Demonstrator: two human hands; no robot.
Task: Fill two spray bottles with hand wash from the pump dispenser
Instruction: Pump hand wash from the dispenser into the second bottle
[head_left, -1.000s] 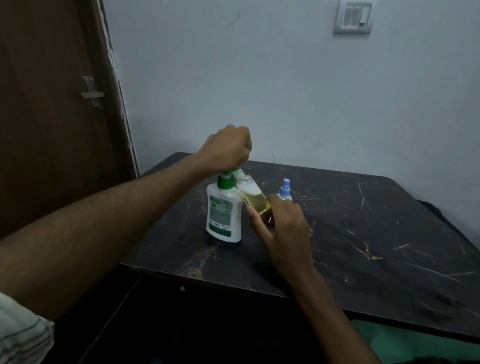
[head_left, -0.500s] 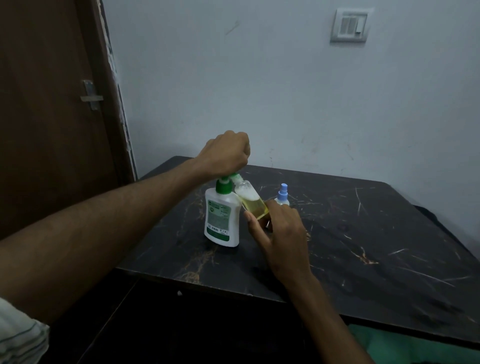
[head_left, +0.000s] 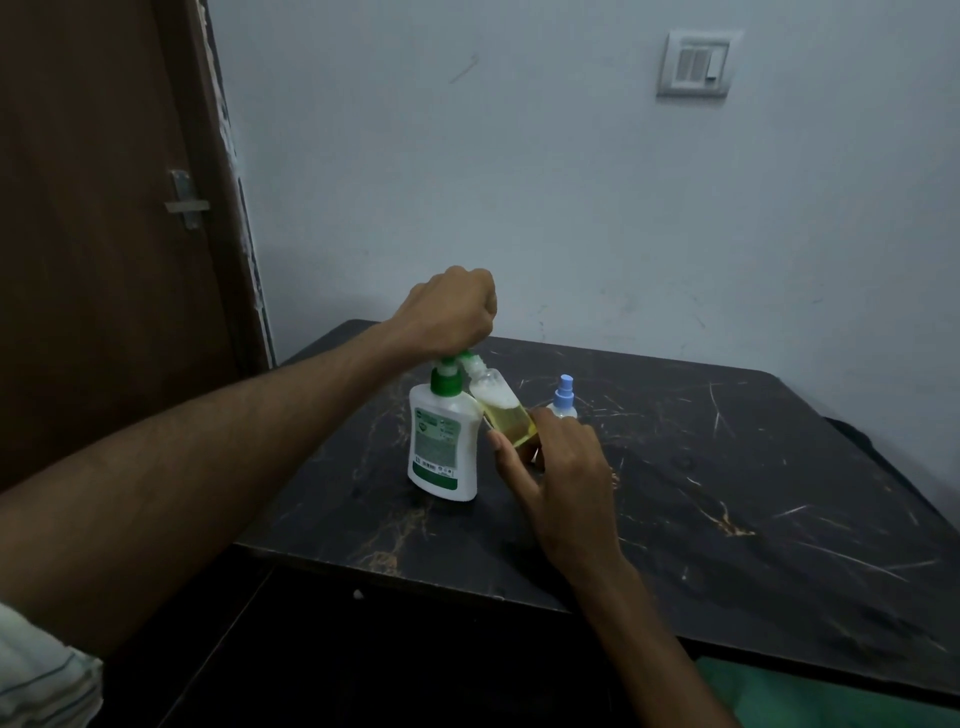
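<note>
A black marble-patterned table with pale scratches stands against a light grey wall. A white switch plate is mounted high on the wall at far right. At left is a brown wooden door bearing a metal latch. Green fabric shows at near right, below the table's edge.

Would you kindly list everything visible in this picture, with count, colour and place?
White plastic pump dispenser with green pump: one, white and green, standing on the table, left of centre.
Clear small bottle holding yellow liquid: one, tilted, neck at the pump spout.
Clear spray bottle with blue cap: one, upright behind the right hand.
Black marble-patterned table: one, against the wall.
Brown wooden door: one, left.
White wall switch plate: one, upper right.
Left hand: fist on the pump head.
Right hand: grip on the tilted bottle.
</note>
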